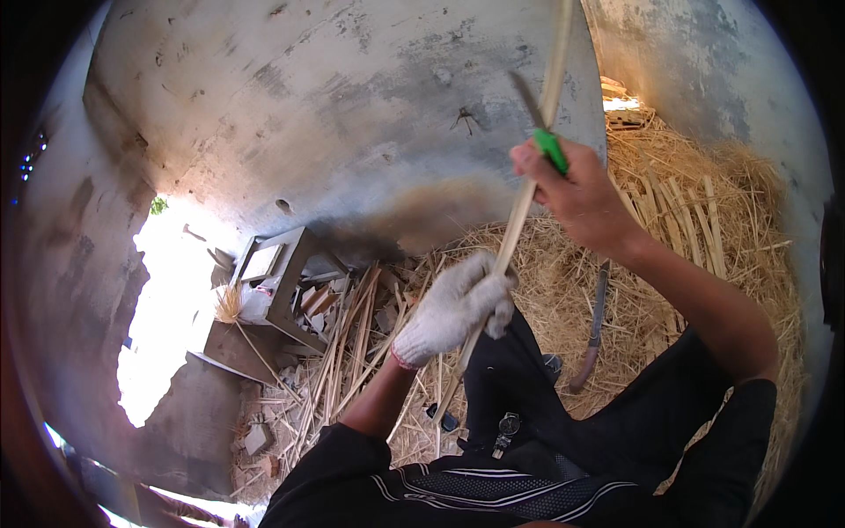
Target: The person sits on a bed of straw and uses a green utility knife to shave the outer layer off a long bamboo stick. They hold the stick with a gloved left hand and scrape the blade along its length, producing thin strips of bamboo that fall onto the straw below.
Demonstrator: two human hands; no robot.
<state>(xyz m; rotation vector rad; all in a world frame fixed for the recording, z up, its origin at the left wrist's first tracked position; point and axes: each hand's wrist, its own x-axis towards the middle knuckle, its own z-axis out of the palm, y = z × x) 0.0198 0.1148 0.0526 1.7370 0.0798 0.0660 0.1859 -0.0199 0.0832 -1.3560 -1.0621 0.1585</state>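
A long, pale strip of split wood or bamboo [519, 214] runs up and slightly right from beside my thigh past the top edge. My left hand [453, 306], in a white knitted glove, is closed around its lower part. Higher up, my bare right hand [583, 198] grips a knife by its green handle [551, 151]. The knife's dark blade [528, 101] points up and left, close against the strip. Whether its edge touches the strip I cannot tell. Motion blurs the right hand a little.
Straw-like shavings [572, 330] cover the floor, with a wooden-handled long blade [599, 308] on them. Long strips [348, 339] lie left, beside an old cabinet [290, 273]. More strips [682, 220] lie right. A stained wall [352, 114] stands ahead. A wristwatch [508, 424] shows near my waist.
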